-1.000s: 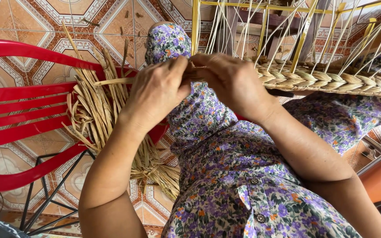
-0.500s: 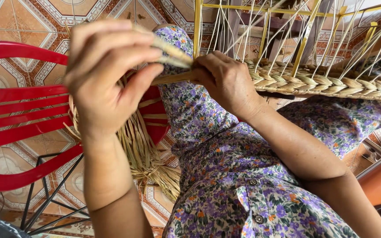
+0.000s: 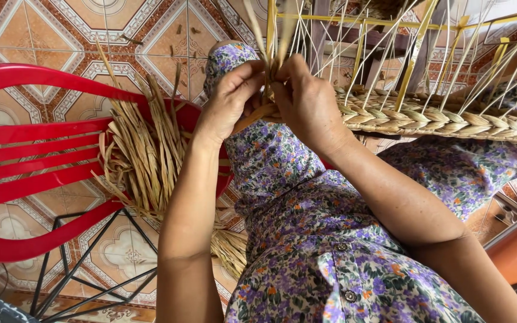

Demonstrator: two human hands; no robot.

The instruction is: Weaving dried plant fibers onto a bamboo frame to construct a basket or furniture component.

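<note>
Two hands, left [image 3: 230, 98] and right [image 3: 306, 98], pinch straw [image 3: 258, 113]; braid [image 3: 438, 119] done rightward, uprights [image 3: 474, 72] unwoven.

A single head-worn camera looks steeply down from the person's own eye level, close over the lap and forearms. It faces forward over the knees toward the tiled floor [image 3: 61, 24], with the red plastic chair [image 3: 31, 149] at left and the woven frame [image 3: 438, 116] at upper right.
</note>
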